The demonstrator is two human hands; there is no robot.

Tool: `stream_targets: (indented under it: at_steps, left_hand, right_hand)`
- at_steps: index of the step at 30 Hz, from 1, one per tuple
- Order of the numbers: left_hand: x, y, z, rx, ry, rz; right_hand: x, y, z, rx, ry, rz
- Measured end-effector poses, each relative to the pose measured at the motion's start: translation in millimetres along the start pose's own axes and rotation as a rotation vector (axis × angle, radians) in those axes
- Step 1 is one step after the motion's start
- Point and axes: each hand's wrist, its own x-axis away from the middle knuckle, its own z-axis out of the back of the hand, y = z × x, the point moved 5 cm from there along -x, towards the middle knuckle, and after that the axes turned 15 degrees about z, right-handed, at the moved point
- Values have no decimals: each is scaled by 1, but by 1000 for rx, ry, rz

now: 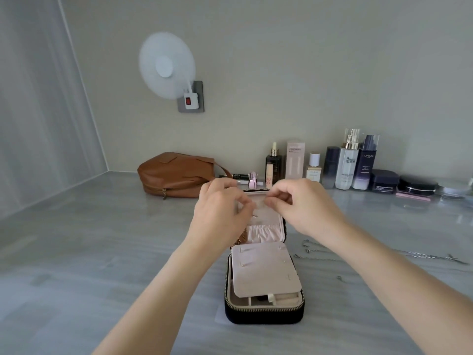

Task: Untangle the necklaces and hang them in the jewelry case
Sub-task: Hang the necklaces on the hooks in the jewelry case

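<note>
— Hands? Left hand [220,208] and right hand [302,203] pinch something fine, likely a chain, before the jewelry case [265,315] lid.

— Other necklaces [317,252]?

— Right of the case on the desk [102,252], lying crosswise, nearer the right hand.

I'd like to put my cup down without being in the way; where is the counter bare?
Left of the jewelry case, in front of the brown bag, the counter is bare. Right of the case lie loose chains; bottles crowd the back wall.

dark pump bottle [366,162]: "L'OREAL" | white bottle [347,165]: "H", rest unreadable
</note>
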Motion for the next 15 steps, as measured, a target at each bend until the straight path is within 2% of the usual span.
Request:
stream_targets:
  at_steps: [5,15]
  left_hand:
    - [-8,-11,-14,115,-95,65]
    - [-6,-13,-17,112,110,22]
  right_hand:
    - [-4,2,-9,96,57,39]
    - [-4,6,-17,284,173,45]
